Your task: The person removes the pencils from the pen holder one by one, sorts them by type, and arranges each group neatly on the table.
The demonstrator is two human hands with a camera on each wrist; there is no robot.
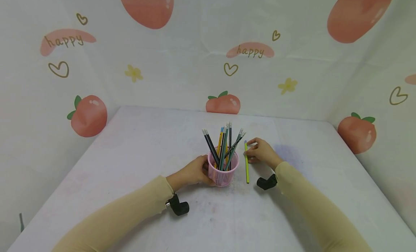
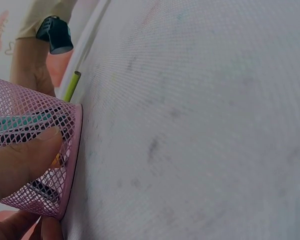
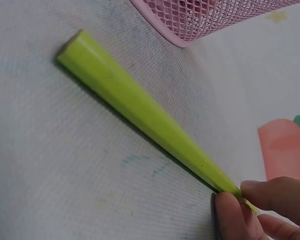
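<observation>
A pink mesh pencil cup stands upright on the table, holding several pencils, mostly dark with a few yellow and teal ones. My left hand grips the cup from its left side. In the left wrist view the thumb presses on the mesh, and fingertips show below it. To the right of the cup a yellow-green pencil lies on the table. My right hand pinches it near its far end between thumb and fingers, as the right wrist view shows; its blunt near end rests free.
The white table has faint smudges. Behind and at the sides hangs a white backdrop printed with peaches, hearts and flowers. Each wrist carries a black camera, the left one and the right one, both close to the tabletop.
</observation>
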